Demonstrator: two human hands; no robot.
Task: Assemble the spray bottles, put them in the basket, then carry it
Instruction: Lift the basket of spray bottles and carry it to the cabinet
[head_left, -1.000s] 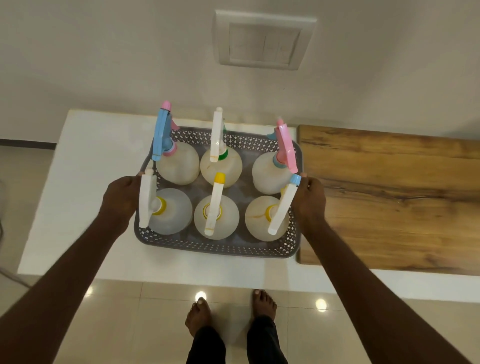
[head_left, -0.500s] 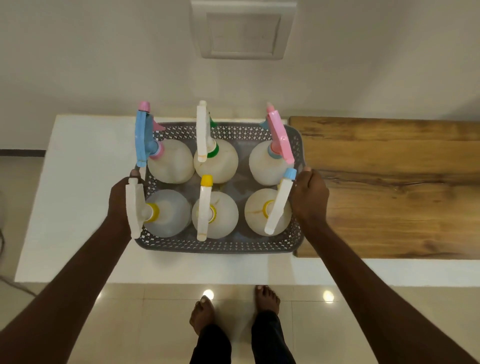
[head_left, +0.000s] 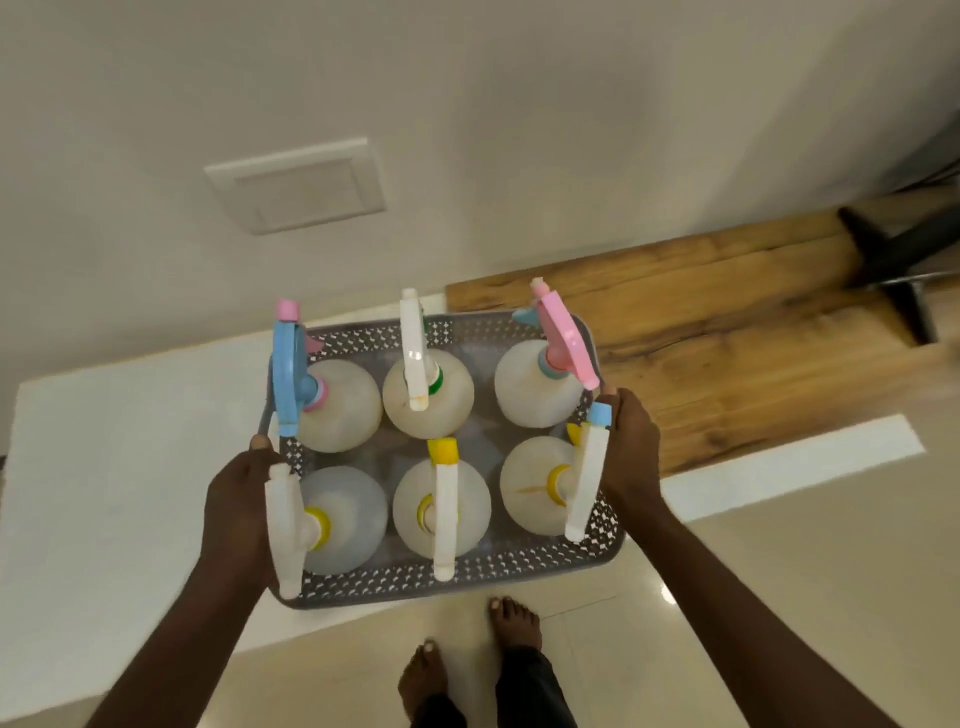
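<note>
Here the grey perforated basket (head_left: 467, 577) hangs partly past the edge of the white surface (head_left: 119, 467), probably lifted for carrying. The left hand (head_left: 236, 506) and right hand (head_left: 631, 447) grip opposite side rims, fingers curled around them, which keeps it level so the six spray bottles (head_left: 441, 512) stay upright.

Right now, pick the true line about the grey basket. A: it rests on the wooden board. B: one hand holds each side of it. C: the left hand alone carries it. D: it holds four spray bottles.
B: the left hand grips one side of the basket and the right hand the other, with six spray bottles inside.
</note>
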